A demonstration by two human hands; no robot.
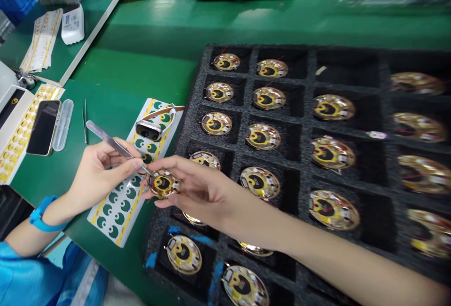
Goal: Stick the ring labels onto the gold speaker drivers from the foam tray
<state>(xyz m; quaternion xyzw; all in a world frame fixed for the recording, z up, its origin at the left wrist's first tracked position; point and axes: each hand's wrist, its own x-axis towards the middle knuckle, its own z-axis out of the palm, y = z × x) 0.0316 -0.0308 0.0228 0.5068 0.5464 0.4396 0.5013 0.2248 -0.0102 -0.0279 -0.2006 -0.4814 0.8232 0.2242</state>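
Observation:
My left hand point(100, 172) pinches metal tweezers point(112, 144), their tips touching a round gold disc part point(163, 184). My right hand point(192, 186) holds that disc by its edge between thumb and fingers, just over the near left corner of a black foam tray point(306, 85). The tray's pockets hold several similar gold discs point(262, 136). A sheet of green round stickers on yellow-edged backing point(121, 202) lies under my left hand on the green table.
A small grey device with a brown strap point(150, 129) rests on the sticker sheet. A phone point(42, 126), a clear case point(62, 124), spare tweezers point(84, 120) and yellow sticker sheets point(16, 144) lie at left. A white bottle point(73, 24) and papers sit further back.

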